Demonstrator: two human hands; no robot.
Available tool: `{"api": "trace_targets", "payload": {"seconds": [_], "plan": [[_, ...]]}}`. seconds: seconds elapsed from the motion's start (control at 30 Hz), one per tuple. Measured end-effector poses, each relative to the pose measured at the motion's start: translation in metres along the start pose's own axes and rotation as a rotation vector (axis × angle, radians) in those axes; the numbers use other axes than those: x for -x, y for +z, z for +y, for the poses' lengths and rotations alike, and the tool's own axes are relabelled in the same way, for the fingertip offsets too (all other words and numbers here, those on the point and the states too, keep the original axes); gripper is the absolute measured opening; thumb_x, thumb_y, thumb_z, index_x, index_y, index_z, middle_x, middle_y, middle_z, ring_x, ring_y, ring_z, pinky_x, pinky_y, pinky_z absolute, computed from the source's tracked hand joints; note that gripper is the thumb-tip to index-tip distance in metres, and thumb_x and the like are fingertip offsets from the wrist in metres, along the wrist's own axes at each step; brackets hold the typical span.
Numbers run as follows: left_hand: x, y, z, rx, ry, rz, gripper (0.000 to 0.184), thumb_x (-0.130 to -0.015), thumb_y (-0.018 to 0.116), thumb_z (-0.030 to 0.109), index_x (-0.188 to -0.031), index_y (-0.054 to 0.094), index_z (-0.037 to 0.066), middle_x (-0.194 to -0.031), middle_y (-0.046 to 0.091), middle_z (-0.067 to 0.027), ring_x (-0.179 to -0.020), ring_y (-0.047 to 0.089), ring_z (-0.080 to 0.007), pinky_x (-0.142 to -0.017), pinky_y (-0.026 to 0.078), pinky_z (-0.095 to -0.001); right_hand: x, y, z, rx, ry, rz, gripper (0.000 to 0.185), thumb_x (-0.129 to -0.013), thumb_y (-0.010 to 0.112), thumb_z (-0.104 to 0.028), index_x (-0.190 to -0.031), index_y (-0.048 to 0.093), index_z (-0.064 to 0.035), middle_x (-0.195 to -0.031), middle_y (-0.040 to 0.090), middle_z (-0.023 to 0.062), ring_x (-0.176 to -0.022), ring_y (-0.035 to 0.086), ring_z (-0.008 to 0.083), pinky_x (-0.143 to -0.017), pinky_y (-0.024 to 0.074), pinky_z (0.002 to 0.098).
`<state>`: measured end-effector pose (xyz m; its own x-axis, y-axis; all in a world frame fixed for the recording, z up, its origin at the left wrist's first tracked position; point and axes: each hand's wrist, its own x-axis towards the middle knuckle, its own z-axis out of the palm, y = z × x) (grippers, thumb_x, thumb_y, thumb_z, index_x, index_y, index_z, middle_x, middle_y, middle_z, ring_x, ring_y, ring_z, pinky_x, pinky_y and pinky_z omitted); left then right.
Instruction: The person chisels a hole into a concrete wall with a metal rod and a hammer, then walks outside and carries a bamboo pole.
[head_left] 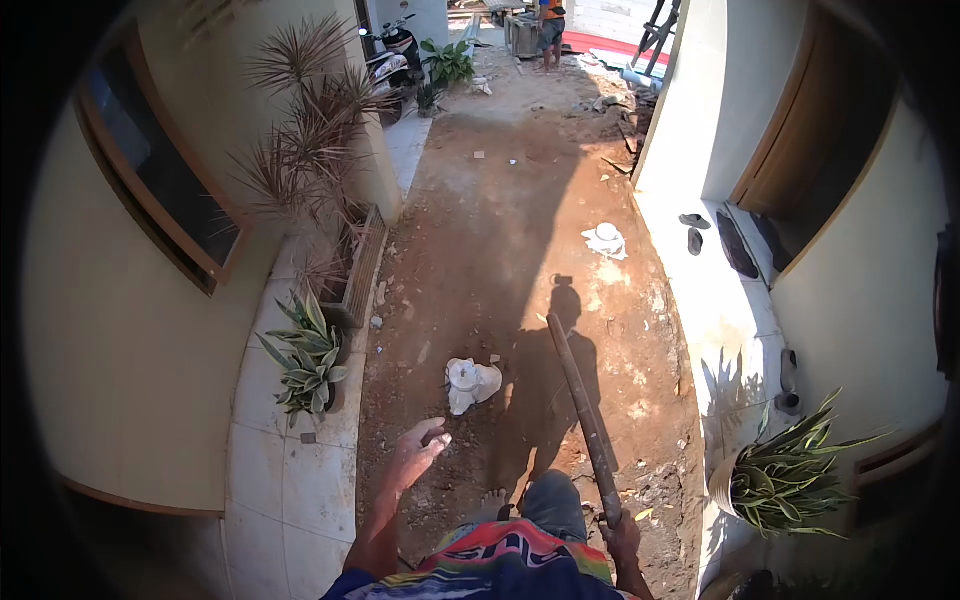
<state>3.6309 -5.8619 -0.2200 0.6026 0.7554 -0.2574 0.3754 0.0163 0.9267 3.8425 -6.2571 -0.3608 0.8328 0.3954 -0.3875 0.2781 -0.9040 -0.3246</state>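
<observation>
My right hand (622, 532) is wrapped round the lower end of a long brown pole (583, 410), which slants up and away to the left over the dirt. My left hand (418, 455) is out in front, its fingertips whitish, loosely curled and apart with nothing visible in them. Just beyond it on the ground sits a white lumpy bundle (470, 383) with a rounded top. A second white bundle (605, 240) lies farther off on the right. My bare foot (492, 502) shows below.
The dirt path (470, 250) runs between tiled ledges. Potted plants (308, 358) and a wooden planter (358, 275) line the left; another potted plant (780, 480) and shoes (694, 232) are on the right. Farther back are a motorbike (390, 55), rubble (630, 130) and a person (552, 35).
</observation>
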Motion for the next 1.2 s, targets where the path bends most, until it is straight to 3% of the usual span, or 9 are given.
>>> {"api": "trace_targets", "payload": {"seconds": [0.3, 0.37, 0.53, 0.63, 0.83, 0.9, 1.03, 1.1, 1.2], "plan": [[-0.245, 0.055, 0.049, 0.081, 0.017, 0.109, 0.038, -0.085, 0.058, 0.014, -0.118, 0.05, -0.004, -0.101, 0.061, -0.0123, -0.094, 0.057, -0.0184, -0.084, 0.044, -0.0298, -0.262, -0.042, -0.05, 0.016, -0.102, 0.021, 0.054, -0.064, 0.077, -0.027, -0.101, 0.044, -0.0052, -0.085, 0.057, 0.0198, -0.079, 0.058, 0.0395, -0.068, 0.0468, 0.0471], [-0.286, 0.061, 0.05, -0.01, -0.102, 0.17, 0.038, -0.083, 0.057, 0.008, -0.119, 0.05, -0.004, -0.107, 0.06, -0.0151, -0.097, 0.058, -0.0204, -0.084, 0.047, -0.0311, -0.33, -0.057, -0.058, 0.1, -0.135, 0.009, 0.054, -0.064, 0.075, -0.028, -0.102, 0.044, -0.0061, -0.084, 0.057, 0.0192, -0.076, 0.058, 0.0393, -0.065, 0.0466, 0.0473], [-0.374, 0.062, 0.12, 0.086, -0.103, 0.304, 0.034, -0.084, 0.058, 0.006, -0.116, 0.051, -0.004, -0.103, 0.06, -0.015, -0.093, 0.059, -0.0178, -0.08, 0.048, -0.0277, -0.494, -0.137, -0.14, 0.078, -0.148, -0.112, 0.054, -0.065, 0.071, -0.031, -0.104, 0.044, -0.0068, -0.084, 0.057, 0.0197, -0.078, 0.059, 0.0402, -0.067, 0.0467, 0.0483], [-0.429, 0.062, 0.12, 0.142, -0.11, 0.4, 0.035, -0.083, 0.059, 0.007, -0.116, 0.052, -0.004, -0.102, 0.06, -0.0141, -0.093, 0.058, -0.0167, -0.08, 0.048, -0.0273, -0.574, -0.172, -0.212, 0.106, -0.316, 0.014, 0.053, -0.065, 0.071, -0.029, -0.106, 0.044, -0.0071, -0.084, 0.056, 0.0199, -0.079, 0.059, 0.0396, -0.067, 0.0466, 0.0486], [-0.589, 0.055, 0.1, 0.201, -0.13, 0.389, 0.037, -0.083, 0.06, 0.01, -0.117, 0.051, -0.004, -0.103, 0.059, -0.0155, -0.094, 0.058, -0.0174, -0.082, 0.047, -0.0281, -0.701, -0.186, -0.342, 0.134, -0.324, 0.076, 0.06, -0.065, 0.072, -0.029, -0.112, 0.044, -0.0049, -0.088, 0.058, 0.0194, -0.08, 0.058, 0.0388, -0.068, 0.0455, 0.0468], [-0.647, 0.043, 0.103, 0.198, -0.138, 0.377, 0.038, -0.084, 0.059, 0.011, -0.118, 0.05, -0.004, -0.103, 0.059, -0.016, -0.095, 0.058, -0.0179, -0.083, 0.046, -0.0283, -0.736, -0.191, -0.387, 0.087, -0.373, 0.038, 0.051, -0.068, 0.069, -0.031, -0.106, 0.045, -0.0066, -0.088, 0.057, 0.0202, -0.081, 0.058, 0.0394, -0.067, 0.0462, 0.0488], [-0.767, 0.002, 0.153, 0.305, -0.204, 0.334, 0.04, -0.085, 0.058, 0.013, -0.119, 0.048, -0.004, -0.107, 0.057, -0.0173, -0.098, 0.057, -0.0192, -0.084, 0.045, -0.0286, -0.808, -0.202, -0.468, 0.087, -0.444, 0.002, 0.055, -0.066, 0.071, -0.031, -0.109, 0.045, -0.0068, -0.088, 0.057, 0.0196, -0.08, 0.057, 0.0406, -0.068, 0.0455, 0.0494], [-0.82, -0.026, 0.186, 0.334, -0.185, 0.345, 0.041, -0.085, 0.058, 0.014, -0.12, 0.048, -0.004, -0.109, 0.057, -0.0178, -0.098, 0.057, -0.0196, -0.084, 0.045, -0.0287, -0.842, -0.213, -0.507, 0.086, -0.502, 0.009, 0.058, -0.064, 0.074, -0.026, -0.111, 0.049, -0.0025, -0.083, 0.059, 0.0197, -0.074, 0.06, 0.0354, -0.063, 0.046, 0.0432], [-0.886, -0.061, 0.22, 0.245, -0.155, 0.315, 0.042, -0.085, 0.058, 0.013, -0.121, 0.047, -0.004, -0.111, 0.056, -0.0183, -0.099, 0.057, -0.0195, -0.083, 0.046, -0.0289, -0.892, -0.233, -0.57, -0.227, -0.41, -0.242, 0.05, -0.064, 0.074, -0.02, -0.103, 0.053, 0.0023, -0.068, 0.055, 0.0076, -0.06, 0.055, 0.0175, -0.055, 0.0459, 0.0313]]}}
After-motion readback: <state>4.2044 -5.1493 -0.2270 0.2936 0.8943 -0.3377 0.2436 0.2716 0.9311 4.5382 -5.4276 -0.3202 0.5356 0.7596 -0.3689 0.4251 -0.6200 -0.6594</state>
